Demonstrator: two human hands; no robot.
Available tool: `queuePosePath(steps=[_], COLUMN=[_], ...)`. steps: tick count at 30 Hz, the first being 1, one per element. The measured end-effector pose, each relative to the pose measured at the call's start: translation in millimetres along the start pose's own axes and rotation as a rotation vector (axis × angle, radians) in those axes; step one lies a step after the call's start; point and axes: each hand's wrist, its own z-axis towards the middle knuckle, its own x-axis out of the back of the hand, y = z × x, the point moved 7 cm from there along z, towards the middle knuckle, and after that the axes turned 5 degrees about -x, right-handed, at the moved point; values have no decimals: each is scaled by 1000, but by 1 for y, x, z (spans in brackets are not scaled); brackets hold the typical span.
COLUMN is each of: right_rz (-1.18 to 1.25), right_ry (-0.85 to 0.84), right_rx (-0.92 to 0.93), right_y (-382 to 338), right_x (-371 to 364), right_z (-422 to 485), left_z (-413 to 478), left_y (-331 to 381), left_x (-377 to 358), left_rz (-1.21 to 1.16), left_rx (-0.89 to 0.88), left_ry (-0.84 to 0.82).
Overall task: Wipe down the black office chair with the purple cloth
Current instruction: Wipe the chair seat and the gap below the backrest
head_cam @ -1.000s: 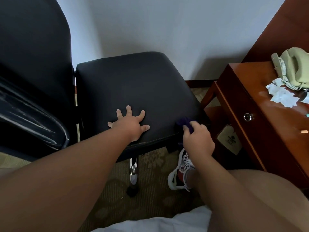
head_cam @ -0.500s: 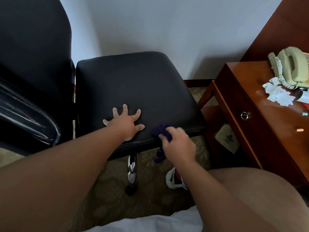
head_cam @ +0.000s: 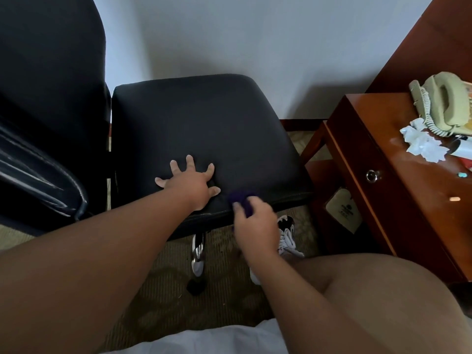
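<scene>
Bracing on the black office chair (head_cam: 204, 123) seat: left hand (head_cam: 190, 182) lies flat, fingers spread, near the front edge. Right hand (head_cam: 255, 226) grips the bunched purple cloth (head_cam: 242, 200) against that front edge, just beside the left thumb. Room: pale wall (head_cam: 255, 34) behind, patterned carpet (head_cam: 166, 302) below, wooden desk (head_cam: 408, 213) at right carrying a beige phone (head_cam: 444, 103) and crumpled tissue (head_cam: 424, 145).

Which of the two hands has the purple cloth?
The right hand, gripping the purple cloth at the front edge of the chair seat; the left hand lies spread flat on it, holding nothing.
</scene>
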Motion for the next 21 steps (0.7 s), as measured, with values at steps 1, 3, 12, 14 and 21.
queuePosePath(steps=[1, 3, 12, 14, 21], right_rz=[-59, -143, -115, -30, -236], right_ry=[-47, -115, 164, 174, -52], right_rx=[53, 138, -130, -211, 62], right_y=[-10, -25, 26, 34, -35], right_x=[-8, -13, 70, 76, 19], right_z=[-8, -17, 68, 79, 32], left_z=[0, 0, 0, 0, 1], left_y=[0, -2, -9, -8, -3], left_x=[0, 0, -1, -1, 0], left_rz=[0, -1, -41, -45, 1], left_rx=[4, 0, -63, -59, -29], left_ry=[-3, -5, 17, 13, 7])
